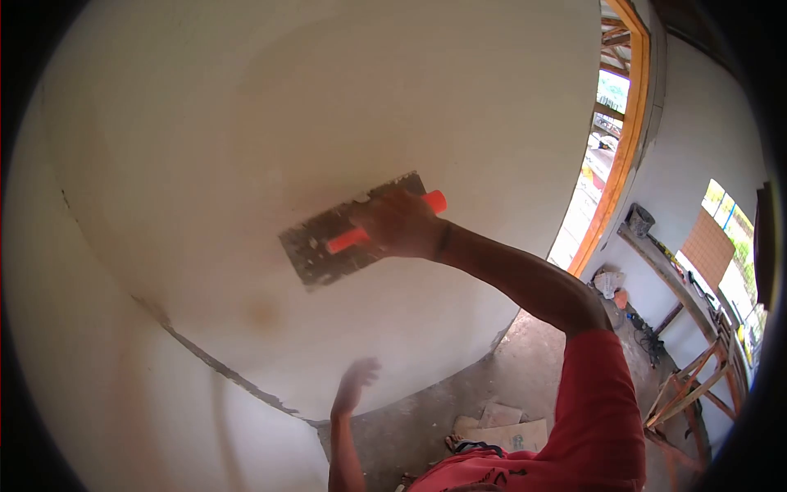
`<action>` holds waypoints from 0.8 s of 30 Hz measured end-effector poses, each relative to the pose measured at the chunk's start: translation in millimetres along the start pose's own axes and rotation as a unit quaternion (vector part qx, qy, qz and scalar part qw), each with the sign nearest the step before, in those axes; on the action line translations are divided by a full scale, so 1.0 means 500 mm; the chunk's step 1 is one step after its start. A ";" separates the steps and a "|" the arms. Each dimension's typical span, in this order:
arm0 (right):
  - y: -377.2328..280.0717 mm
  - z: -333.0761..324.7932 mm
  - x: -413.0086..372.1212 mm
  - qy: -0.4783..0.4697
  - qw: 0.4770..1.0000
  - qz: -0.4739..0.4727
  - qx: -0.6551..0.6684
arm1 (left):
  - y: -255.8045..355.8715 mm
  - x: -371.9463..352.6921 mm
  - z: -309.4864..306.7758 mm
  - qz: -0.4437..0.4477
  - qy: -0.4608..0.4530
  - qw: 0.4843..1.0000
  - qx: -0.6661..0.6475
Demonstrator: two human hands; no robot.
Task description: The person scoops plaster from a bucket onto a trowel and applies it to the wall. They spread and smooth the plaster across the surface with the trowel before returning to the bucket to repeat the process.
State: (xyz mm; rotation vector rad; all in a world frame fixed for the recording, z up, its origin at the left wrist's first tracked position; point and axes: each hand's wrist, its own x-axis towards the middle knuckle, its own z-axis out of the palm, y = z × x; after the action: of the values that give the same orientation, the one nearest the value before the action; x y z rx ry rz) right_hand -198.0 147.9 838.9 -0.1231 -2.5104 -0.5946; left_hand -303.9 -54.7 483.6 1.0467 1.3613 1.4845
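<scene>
My right hand (399,223) is wrapped round the red handle of a plastering trowel (316,252). The trowel's wide steel blade is smeared with pale plaster and lies tilted against the off-white wall (328,107); whether its whole face touches cannot be made out. Lower down, my left hand (356,385) is raised near the wall with nothing in it, its fingers apart and slightly blurred. A brownish damp-looking patch shows on the wall below the trowel.
A rough unfinished strip (221,369) runs along the wall's lower left corner. To the right stands an orange wooden door frame (627,139). Beyond it, a wooden bench (676,283) carries a dark bucket (639,220) and tools. Flattened cardboard (512,436) lies on the concrete floor.
</scene>
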 end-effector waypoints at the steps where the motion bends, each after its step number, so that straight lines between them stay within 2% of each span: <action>1: 0.016 0.007 -0.023 0.001 1.000 -0.004 0.011 | 0.023 -0.007 0.011 0.012 -0.012 1.000 -0.002; 2: 0.025 -0.013 -0.030 0.005 1.000 -0.009 0.020 | 0.042 -0.002 0.010 0.027 -0.024 0.999 -0.003; 3: 0.041 -0.047 -0.032 0.064 0.998 0.023 0.003 | 0.014 -0.008 -0.003 0.015 -0.025 0.999 -0.022; 4: 0.084 -0.067 -0.026 0.221 0.973 -0.015 -0.063 | 0.007 -0.015 -0.008 0.006 -0.011 1.000 -0.026; 6: 0.131 -0.134 0.011 0.185 0.980 0.032 -0.061 | -0.008 -0.057 -0.025 -0.032 0.016 0.999 -0.027; 7: 0.147 -0.125 0.019 0.153 0.986 0.004 -0.066 | -0.026 -0.068 -0.032 -0.042 0.035 0.998 -0.027; 9: 0.173 -0.080 0.034 0.090 0.991 -0.055 -0.077 | -0.029 -0.079 -0.036 -0.051 0.051 0.997 -0.038; 10: 0.151 -0.039 0.011 0.158 0.979 -0.094 -0.084 | -0.028 -0.084 -0.034 -0.055 0.059 0.996 -0.047; 11: 0.116 -0.012 -0.008 0.166 0.973 -0.123 -0.101 | -0.018 -0.081 -0.025 -0.039 0.054 0.997 -0.040; 12: 0.101 0.050 -0.043 0.093 0.986 -0.106 -0.095 | 0.002 -0.083 -0.018 -0.029 0.046 0.998 -0.028; 13: 0.092 0.107 -0.085 0.092 0.988 -0.094 -0.086 | 0.017 -0.076 -0.016 -0.010 0.037 0.999 -0.015; 14: 0.069 0.072 -0.098 0.123 0.989 -0.078 -0.001 | 0.023 -0.085 -0.021 0.000 0.032 0.999 -0.010; 16: 0.081 -0.019 -0.118 0.024 0.989 0.142 0.017 | 0.023 -0.118 -0.056 0.024 0.024 0.999 -0.004; 17: 0.112 -0.026 -0.116 0.222 0.904 0.184 0.316 | 0.008 -0.143 -0.082 0.009 0.047 0.999 -0.001; 19: 0.203 -0.079 -0.114 0.409 0.756 0.289 0.423 | -0.015 -0.197 -0.125 -0.045 0.116 0.992 0.004; 20: 0.235 -0.117 -0.115 0.413 0.794 0.363 0.260 | -0.032 -0.220 -0.144 -0.066 0.149 0.987 0.003; 23: 0.242 -0.107 -0.040 0.398 0.782 0.381 0.293 | -0.021 -0.272 -0.169 -0.079 0.195 0.977 -0.028; 24: 0.208 -0.100 -0.012 0.392 0.823 0.340 0.230 | -0.017 -0.271 -0.176 -0.072 0.198 0.977 -0.018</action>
State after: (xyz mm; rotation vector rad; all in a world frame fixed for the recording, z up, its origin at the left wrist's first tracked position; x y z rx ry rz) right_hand -146.5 219.5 913.6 -0.4610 -1.5628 0.2446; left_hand -347.7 -209.0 464.7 0.6307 1.6389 1.6576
